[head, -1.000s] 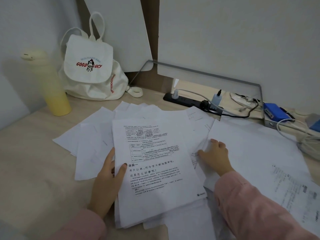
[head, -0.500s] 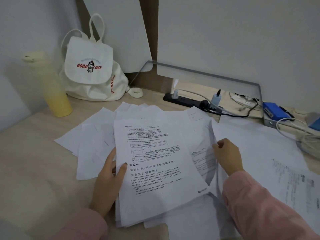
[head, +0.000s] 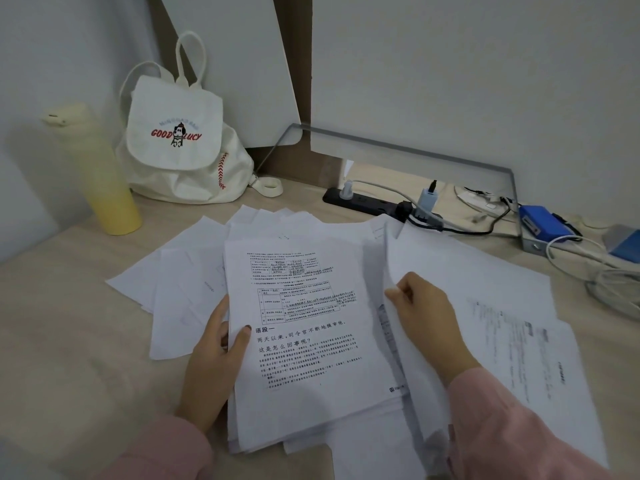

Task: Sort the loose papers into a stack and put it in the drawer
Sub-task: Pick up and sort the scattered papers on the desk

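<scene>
Bag (head: 176, 133) reads "GOOD LUCY", stack (head: 311, 341) white, top sheet printed Chinese with tables, left hand (head: 214, 355) grips stack edge, right hand (head: 426, 317) pinches lifted sheet (head: 398, 341).

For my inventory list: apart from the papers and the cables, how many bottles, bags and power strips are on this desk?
Yellow bottle: 1
White bag: 1
Black power strip: 1
Total: 3
</scene>
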